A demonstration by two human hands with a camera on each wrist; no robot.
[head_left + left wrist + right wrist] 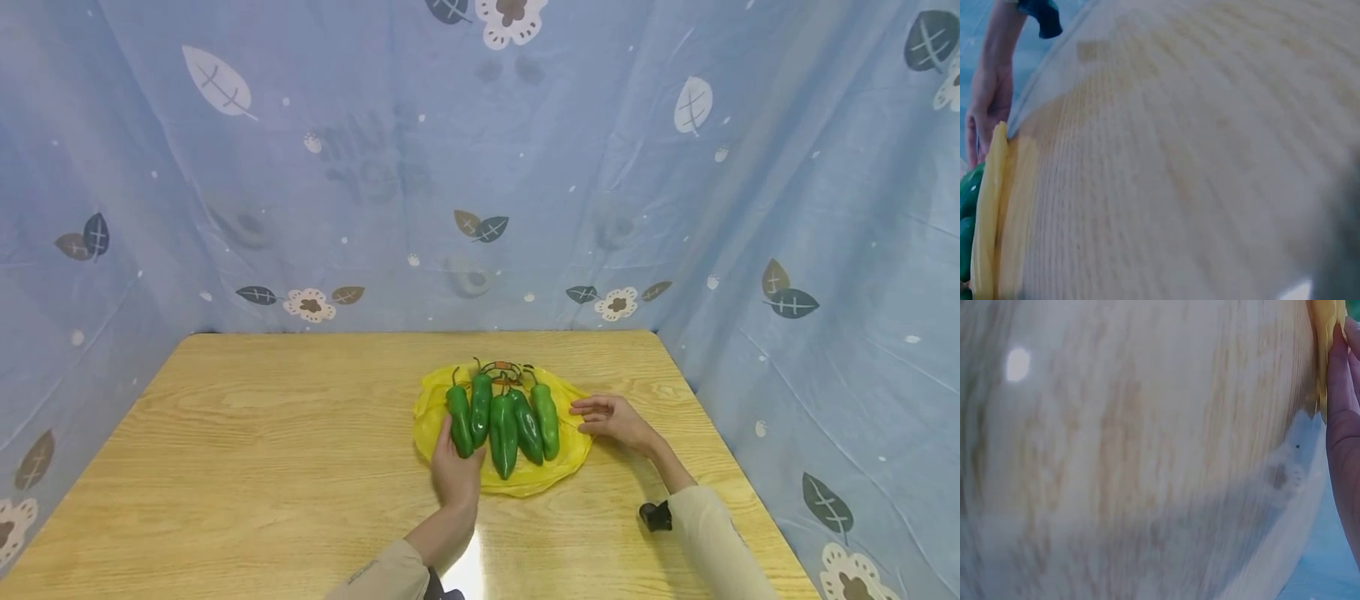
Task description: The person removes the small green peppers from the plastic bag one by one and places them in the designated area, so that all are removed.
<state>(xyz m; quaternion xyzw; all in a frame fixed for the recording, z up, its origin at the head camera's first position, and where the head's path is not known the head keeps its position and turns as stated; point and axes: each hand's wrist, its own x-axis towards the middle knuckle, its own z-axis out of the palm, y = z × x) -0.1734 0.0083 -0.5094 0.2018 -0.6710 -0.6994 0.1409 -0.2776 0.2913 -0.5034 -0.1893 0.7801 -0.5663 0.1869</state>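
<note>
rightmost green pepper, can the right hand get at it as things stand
Probably yes: the right hand is at the yellow plastic's right edge, and only bare plastic shows between that hand and the rightmost pepper.

Right hand [1344, 419] cropped by right edge; fingertip [1337, 336] seen at yellow sheet [1323, 359], contact probable, though view soft. Wood-grain tabletop [1147, 425] spread across most of field, marked by bright glare [1018, 365] at upper left; blue cloth [1322, 550] shown at lower right.

Glossy green peppers [504, 435], yellow bag [536, 478], pale wood-grain table [262, 450], blue leaf-and-flower-patterned curtain [360, 167]
</note>
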